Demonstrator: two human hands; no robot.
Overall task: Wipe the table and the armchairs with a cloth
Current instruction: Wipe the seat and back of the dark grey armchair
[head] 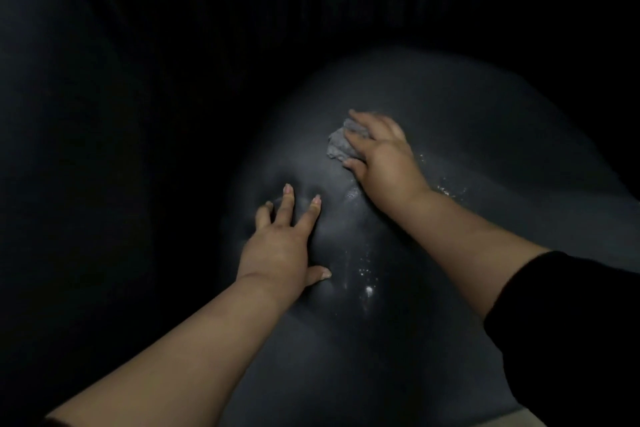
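A dark, smooth, padded armchair seat (467, 135) fills the middle and right of the head view, dimly lit. My right hand (381, 159) presses a small crumpled grey cloth (341, 146) flat onto the cushion near its far part. Only the cloth's left end shows from under the fingers. My left hand (284, 246) rests on the cushion nearer to me, fingers spread, its fingertips denting the padding, with nothing held. Wet droplets (365, 279) glisten on the surface between and below the two hands.
The armchair's back and side (86, 114) rise dark at the left and top, hard to make out. A pale strip of floor (530, 418) shows at the lower right. More wet specks (446, 189) lie right of my right wrist.
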